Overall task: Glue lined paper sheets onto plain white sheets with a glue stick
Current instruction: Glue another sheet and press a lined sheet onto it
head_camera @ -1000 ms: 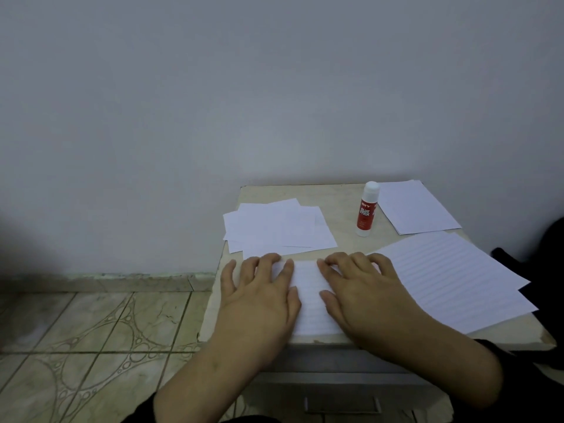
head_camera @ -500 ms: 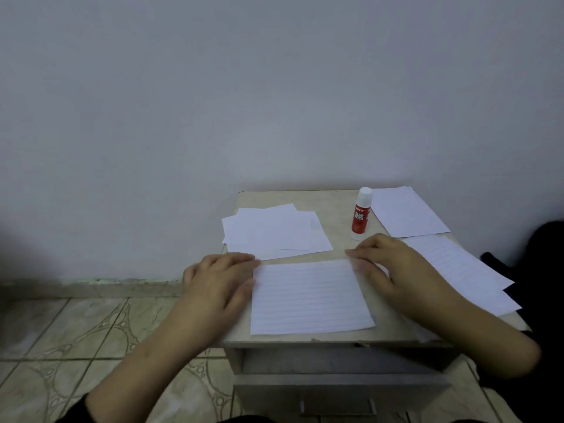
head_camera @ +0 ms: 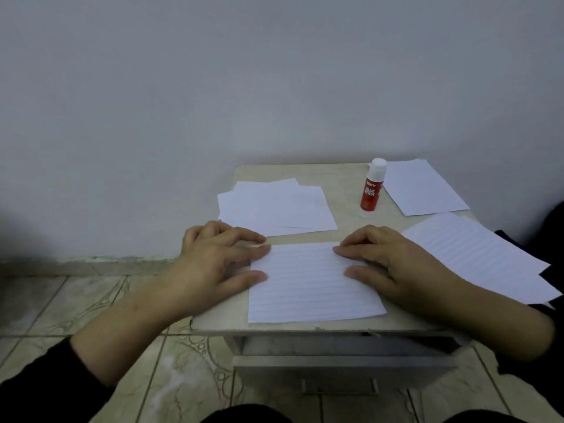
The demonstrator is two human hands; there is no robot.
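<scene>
Both hands have slid apart from the middle: left hand and right hand press the white lined paper sheet flat at its side edges, each grip loosely spread; this sheet looks bonded.

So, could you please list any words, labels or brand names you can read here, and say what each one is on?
"GLUE STICK": white letters on the red label of the glue stick.
Brand mark above those words: too blurred to read.
Lined sheet under both hands: ruled lines only, no writing.

place: likely home room; small drawer table; tiled floor; bare wall
</scene>
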